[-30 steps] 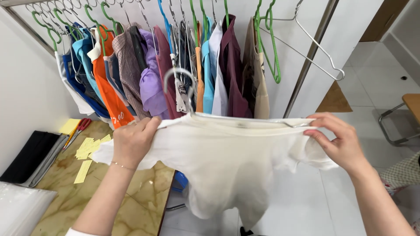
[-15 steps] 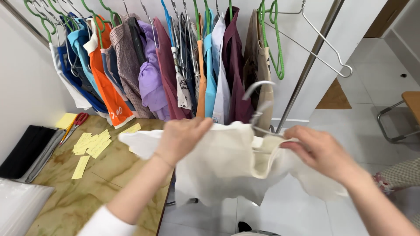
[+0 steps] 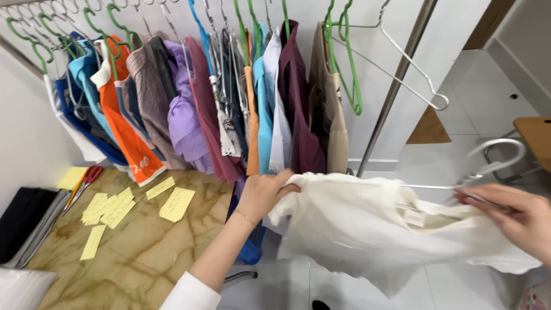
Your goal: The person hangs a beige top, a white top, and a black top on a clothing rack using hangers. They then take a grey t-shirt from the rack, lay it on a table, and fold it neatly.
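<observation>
Two hands [image 3: 265,192], one white garment [image 3: 367,229]

Both hands, left [image 3: 264,195] and right [image 3: 519,218], seemingly closed, arms outstretched.

White garment [image 3: 367,229]: a plain, off-white cloth piece, loosely crumpled and spread sideways across the lower right of the frame, from centre to the right edge. Its lower edge hangs slack in soft folds; a small label shows at the neck opening, right of centre. Wire hanger [image 3: 488,166]: thin and pale, its hook curving upward at the right edge, its straight bar running leftward into the neck of the garment.
</observation>
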